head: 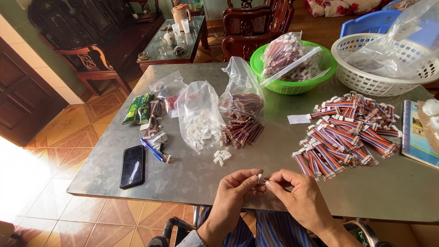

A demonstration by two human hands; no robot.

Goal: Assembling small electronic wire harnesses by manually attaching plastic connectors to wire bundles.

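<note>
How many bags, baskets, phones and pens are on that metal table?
Clear bags: 5
Green packet: 1
Baskets: 2
Phone: 1
Pen: 1
Total: 10

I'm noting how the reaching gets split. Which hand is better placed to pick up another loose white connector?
Left, probably. The left hand sits just below the loose white connectors; the right hand lies farther off, nearer the ribbon cable pile.
</note>
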